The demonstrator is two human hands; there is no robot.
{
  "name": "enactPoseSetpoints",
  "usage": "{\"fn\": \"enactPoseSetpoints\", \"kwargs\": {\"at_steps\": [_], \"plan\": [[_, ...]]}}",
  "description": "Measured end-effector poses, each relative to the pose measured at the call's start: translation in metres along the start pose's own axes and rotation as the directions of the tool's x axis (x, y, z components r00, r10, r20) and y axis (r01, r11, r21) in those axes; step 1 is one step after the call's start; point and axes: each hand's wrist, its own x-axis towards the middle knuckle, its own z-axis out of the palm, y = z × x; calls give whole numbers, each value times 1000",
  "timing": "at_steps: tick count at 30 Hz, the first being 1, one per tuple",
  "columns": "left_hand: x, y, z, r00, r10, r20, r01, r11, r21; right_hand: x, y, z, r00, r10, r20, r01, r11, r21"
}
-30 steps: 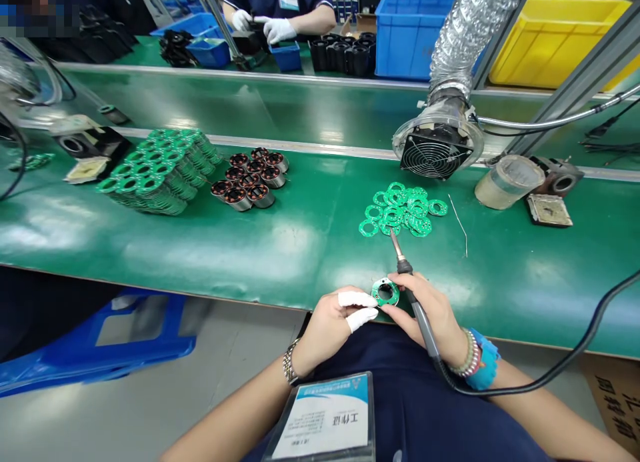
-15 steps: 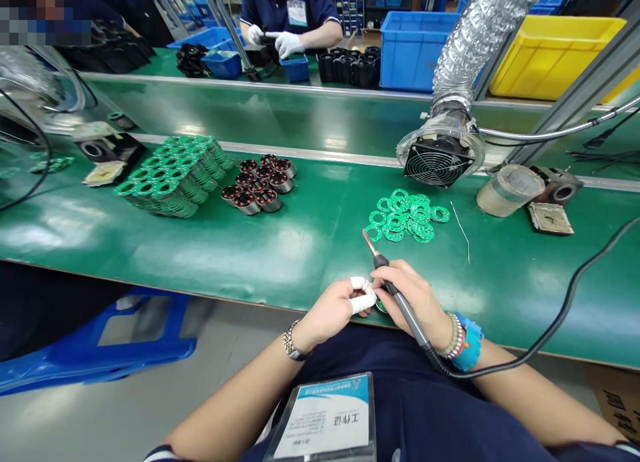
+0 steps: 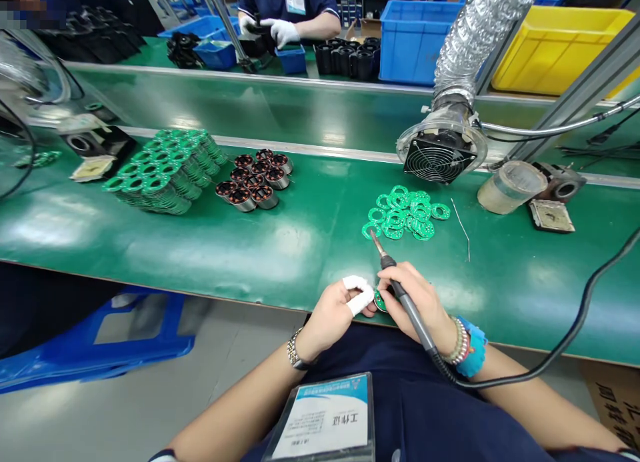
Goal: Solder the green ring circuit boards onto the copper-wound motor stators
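Note:
My left hand point(image 3: 334, 313), with white covers on its finger and thumb, pinches a small round piece with a green circuit board point(image 3: 380, 301) on its face, at the table's front edge. Most of that piece is hidden by my fingers. A soldering iron point(image 3: 414, 319) lies in the grip of my right hand point(image 3: 425, 297), its tip pointing up and away toward loose boards. My right fingertips also reach the held piece. Just beyond is a pile of green ring-shaped circuit boards point(image 3: 400, 215). Copper-wound motor stators point(image 3: 253, 182) stand grouped to the left.
Stacked green board panels point(image 3: 160, 172) stand at left. A fan on a foil duct point(image 3: 434, 163) hangs over the back right. Near it are a bent wire point(image 3: 463, 229), a cloudy cup point(image 3: 510, 189) and an iron stand point(image 3: 560, 185). A gloved co-worker point(image 3: 290, 15) sits opposite.
The soldering iron's tip has shifted slightly right and down. My hands have turned a little, showing more of the green board between them. The whole view has moved slightly.

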Motion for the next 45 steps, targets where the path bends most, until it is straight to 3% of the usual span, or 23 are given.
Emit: {"fn": "enactPoseSetpoints", "kwargs": {"at_steps": [4, 10, 13, 26, 38, 42, 45], "plan": [[2, 4, -2, 999, -35, 11, 35, 999, 11, -6, -4, -19, 998, 29, -61, -29, 1000, 8], [3, 5, -1, 997, -72, 3, 72, 997, -25, -19, -13, -47, 999, -42, -16, 43, 999, 28], [4, 3, -3, 998, -69, 9, 69, 997, -22, -21, -18, -53, 1000, -10, 15, 9, 998, 54], [5, 5, -2, 996, -86, 21, 87, 996, -28, -20, -20, -53, 997, 43, 71, -51, 992, 116], [6, 5, -3, 996, -89, 14, 89, 996, -7, -19, -21, -56, 997, 25, 67, -33, 994, 106], [5, 5, -3, 996, -81, 22, 81, 997, 2, -18, -15, -56, 1000, 7, 14, -8, 997, 80], [5, 5, -2, 996, -83, 16, 83, 997, -8, -12, -5, -51, 997, -3, 75, 2, 1000, 19]]}}
